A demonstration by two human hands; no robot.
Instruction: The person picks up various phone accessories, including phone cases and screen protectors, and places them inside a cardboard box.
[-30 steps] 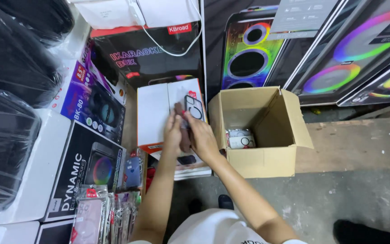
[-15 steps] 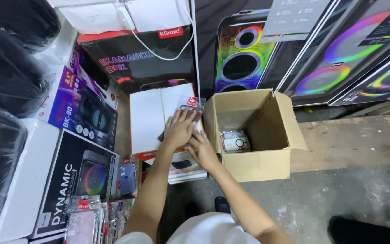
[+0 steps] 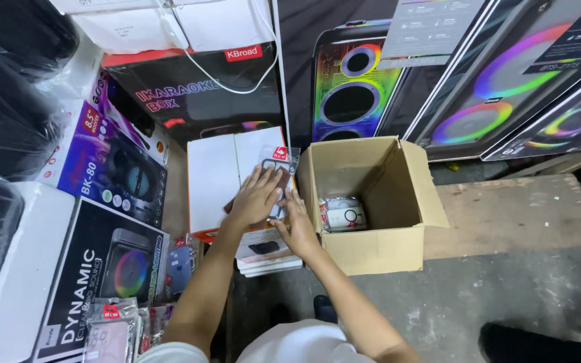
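- A flat white carton (image 3: 220, 178) is seen at left, lying on a stack of boxes.
- The left hand (image 3: 255, 198) is laid flat, fingers spread, on a small clear-wrapped packet (image 3: 278, 167) on that carton; nothing is gripped.
- The right hand (image 3: 299, 225) is placed just beside it, near the packet's lower edge; its grip cannot be told.
- An open brown cardboard box (image 3: 408, 195) is seen at right, with a wrapped item inside.

L hand (image 3: 255, 198) now flat on packet (image 3: 278, 165)

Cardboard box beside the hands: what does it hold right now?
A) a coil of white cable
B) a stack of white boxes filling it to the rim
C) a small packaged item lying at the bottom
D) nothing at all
C: the open cardboard box holds one small clear-wrapped item at its bottom, with the rest of its inside bare.
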